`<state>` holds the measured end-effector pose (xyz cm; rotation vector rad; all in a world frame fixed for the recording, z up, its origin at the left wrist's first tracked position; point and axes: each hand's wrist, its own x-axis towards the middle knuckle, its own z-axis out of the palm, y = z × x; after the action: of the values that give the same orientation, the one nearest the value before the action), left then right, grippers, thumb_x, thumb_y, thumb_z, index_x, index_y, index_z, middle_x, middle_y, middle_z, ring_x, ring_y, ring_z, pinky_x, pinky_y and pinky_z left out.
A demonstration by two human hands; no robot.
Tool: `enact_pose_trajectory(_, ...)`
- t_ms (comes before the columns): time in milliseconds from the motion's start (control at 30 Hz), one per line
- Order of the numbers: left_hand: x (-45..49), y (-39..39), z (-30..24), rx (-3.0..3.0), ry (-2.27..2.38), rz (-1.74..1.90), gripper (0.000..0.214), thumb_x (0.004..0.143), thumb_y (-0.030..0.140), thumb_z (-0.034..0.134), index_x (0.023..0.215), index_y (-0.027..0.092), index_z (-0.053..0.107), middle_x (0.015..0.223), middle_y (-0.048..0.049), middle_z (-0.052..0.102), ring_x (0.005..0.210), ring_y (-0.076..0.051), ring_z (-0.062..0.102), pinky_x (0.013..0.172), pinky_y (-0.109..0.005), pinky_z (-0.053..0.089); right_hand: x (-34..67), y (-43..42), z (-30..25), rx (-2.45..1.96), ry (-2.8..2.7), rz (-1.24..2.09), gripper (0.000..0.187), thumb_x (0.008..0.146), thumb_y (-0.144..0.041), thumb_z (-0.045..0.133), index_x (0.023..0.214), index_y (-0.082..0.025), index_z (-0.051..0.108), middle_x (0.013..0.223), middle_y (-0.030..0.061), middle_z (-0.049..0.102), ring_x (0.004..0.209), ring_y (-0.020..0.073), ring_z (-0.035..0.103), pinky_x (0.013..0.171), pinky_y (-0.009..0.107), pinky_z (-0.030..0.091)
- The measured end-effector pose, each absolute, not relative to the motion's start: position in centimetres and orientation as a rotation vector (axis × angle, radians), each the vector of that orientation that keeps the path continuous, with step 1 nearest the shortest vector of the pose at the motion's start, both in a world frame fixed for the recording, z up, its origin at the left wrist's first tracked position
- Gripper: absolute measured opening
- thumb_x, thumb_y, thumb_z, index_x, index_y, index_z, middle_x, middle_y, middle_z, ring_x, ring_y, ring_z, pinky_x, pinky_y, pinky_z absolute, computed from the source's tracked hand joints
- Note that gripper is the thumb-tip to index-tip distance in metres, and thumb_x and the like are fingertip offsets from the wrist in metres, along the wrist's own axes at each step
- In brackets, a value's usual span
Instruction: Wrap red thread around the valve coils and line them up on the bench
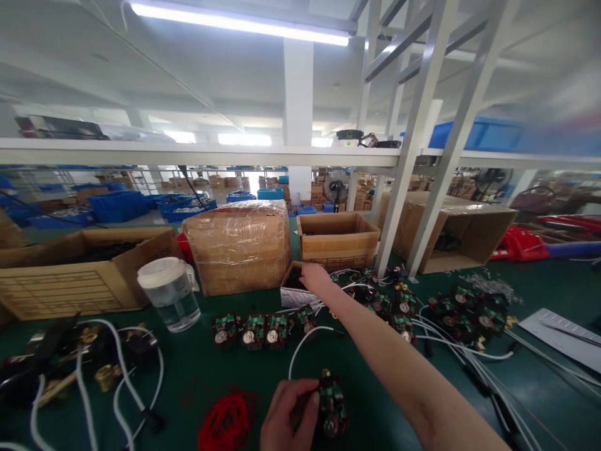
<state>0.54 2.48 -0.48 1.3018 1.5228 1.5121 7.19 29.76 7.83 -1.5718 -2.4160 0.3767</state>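
Note:
My left hand [287, 413] is low in the middle, fingers wrapped round a black module with a green circuit board [332, 406] and a white wire. My right arm stretches forward across the green table [197, 376]. My right hand [315, 277] reaches into a small open cardboard box [292, 293]; its fingertips are hidden inside the box. A row of similar circuit-board modules [253, 329] lies just before that box.
A clear water jug [169, 293] stands left of centre. A taped carton [238, 245] and open cartons [337, 240] sit behind. More wired modules [462, 318] lie right, brass-fitted parts [101, 363] left, red wire coil [226, 421] near my left hand. Metal frame legs [399, 207] rise at right.

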Motion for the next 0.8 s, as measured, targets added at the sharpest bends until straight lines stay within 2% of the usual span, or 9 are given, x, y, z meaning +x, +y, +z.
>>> enact_pose_trajectory(100, 0.6, 2.3, 0.1, 1.268, 1.497, 1.495, 0.038, 0.082, 0.062, 0.064, 0.089, 0.027, 0.077, 0.090, -0.0058, 0.070, 0.083, -0.022, 0.069, 0.074, -0.029, 0.060, 8.5, 29.2, 8.4, -1.524, -2.238, 0.446, 0.024, 0.099, -0.032, 0.065, 0.115, -0.014, 0.064, 0.117, 0.0087, 0.065, 0.106, 0.0239, 0.064, 0.093, 0.045, 0.055)
enact_pose_trajectory(267, 0.4, 1.9, 1.1, 1.284, 1.537, 1.425, 0.034, 0.082, 0.058, 0.065, 0.092, 0.027, 0.077, 0.093, -0.0051, 0.070, 0.087, -0.023, 0.069, 0.078, -0.032, 0.058, 12.3, 25.0, 8.6, -1.316, -1.954, 0.715, 0.018, 0.101, -0.030, 0.057, 0.097, -0.015, 0.065, 0.083, 0.0005, 0.067, 0.074, 0.0150, 0.066, 0.074, 0.029, 0.054)
enact_pose_trajectory(333, 0.3, 1.8, 1.4, 1.303, 1.550, 1.380, 0.033, 0.081, 0.056, 0.066, 0.093, 0.027, 0.077, 0.093, -0.0048, 0.070, 0.086, -0.024, 0.069, 0.078, -0.032, 0.058, 14.4, 21.5, 7.9, -1.234, -1.848, 0.829, 0.022, 0.098, -0.036, 0.057, 0.090, -0.017, 0.063, 0.072, -0.0016, 0.064, 0.067, 0.0140, 0.063, 0.066, 0.025, 0.050)
enact_pose_trajectory(433, 0.1, 1.8, 1.6, 1.304, 1.553, 1.342, 0.030, 0.081, 0.052, 0.068, 0.093, 0.027, 0.077, 0.093, -0.0042, 0.071, 0.086, -0.023, 0.069, 0.077, -0.033, 0.058, 17.2, 15.3, 6.0, -1.159, -1.700, 0.995, 0.037, 0.099, -0.051, 0.047, 0.083, -0.019, 0.057, 0.070, 0.0000, 0.063, 0.059, 0.0138, 0.059, 0.055, 0.024, 0.045)
enact_pose_trajectory(500, 0.1, 1.8, 1.6, 1.300, 1.556, 1.337, 0.027, 0.082, 0.049, 0.067, 0.093, 0.027, 0.077, 0.093, -0.0038, 0.070, 0.087, -0.023, 0.069, 0.078, -0.033, 0.057, 18.5, 11.5, 4.4, -1.122, -1.593, 1.125, 0.037, 0.097, -0.053, 0.051, 0.086, -0.019, 0.056, 0.072, 0.0002, 0.063, 0.059, 0.0132, 0.057, 0.054, 0.023, 0.043)
enact_pose_trajectory(633, 0.2, 1.8, 1.5, 1.308, 1.563, 1.344, 0.024, 0.083, 0.046, 0.066, 0.094, 0.027, 0.076, 0.094, -0.0031, 0.070, 0.089, -0.023, 0.069, 0.080, -0.033, 0.057, 19.2, 6.6, 1.6, -0.998, -1.124, 1.526, 0.036, 0.086, -0.051, 0.074, 0.086, -0.018, 0.061, 0.065, -0.0044, 0.055, 0.051, 0.0078, 0.045, 0.048, 0.019, 0.030)
enact_pose_trajectory(733, 0.3, 1.8, 1.4, 1.311, 1.573, 1.344, 0.024, 0.083, 0.046, 0.066, 0.095, 0.027, 0.075, 0.096, -0.0032, 0.070, 0.089, -0.023, 0.069, 0.082, -0.034, 0.057, 18.9, 5.2, 0.4, -0.974, -0.984, 1.621, 0.040, 0.083, -0.053, 0.078, 0.081, -0.016, 0.065, 0.059, -0.0051, 0.050, 0.046, 0.0053, 0.039, 0.044, 0.018, 0.023)
enact_pose_trajectory(800, 0.3, 1.8, 1.4, 1.320, 1.577, 1.336, 0.024, 0.084, 0.046, 0.065, 0.096, 0.027, 0.075, 0.097, -0.0034, 0.069, 0.090, -0.023, 0.069, 0.083, -0.034, 0.056, 18.7, 4.8, 0.1, -0.934, -0.906, 1.678, 0.040, 0.082, -0.053, 0.079, 0.083, -0.014, 0.069, 0.061, -0.0038, 0.051, 0.047, 0.0049, 0.041, 0.044, 0.017, 0.024)
